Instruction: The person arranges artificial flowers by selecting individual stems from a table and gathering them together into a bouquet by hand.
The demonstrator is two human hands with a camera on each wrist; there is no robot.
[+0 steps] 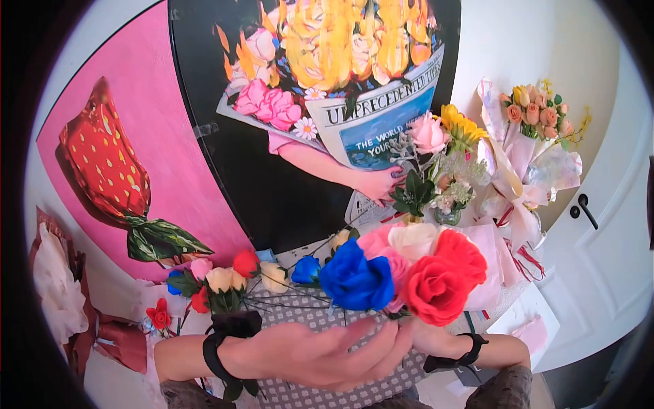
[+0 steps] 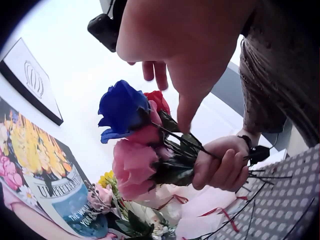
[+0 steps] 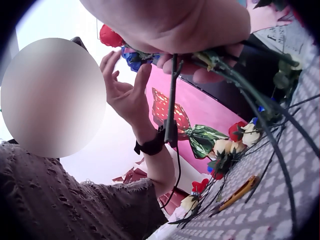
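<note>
My right hand (image 2: 222, 165) grips a bunch of roses by the stems, fingers curled round them below the leaves. In the head view the bunch shows a large blue rose (image 1: 357, 278), red roses (image 1: 441, 290), pink ones and a white one (image 1: 412, 240). Bare green stems (image 3: 270, 107) trail down out of the right hand in the right wrist view. My left hand (image 1: 306, 351) is blurred in the head view, close below the blossoms. Spread, loosely bent fingers with nothing between them show on the left hand (image 3: 127, 95) in the right wrist view.
Loose roses (image 1: 221, 278) lie on the patterned cloth (image 1: 283, 310) to the left. A yellow-handled tool (image 3: 242, 192) rests there. Behind stand a vase of flowers (image 1: 446, 215) and a wrapped bouquet (image 1: 528, 157). Paintings lean at the back; a white door (image 1: 599, 273) is on the right.
</note>
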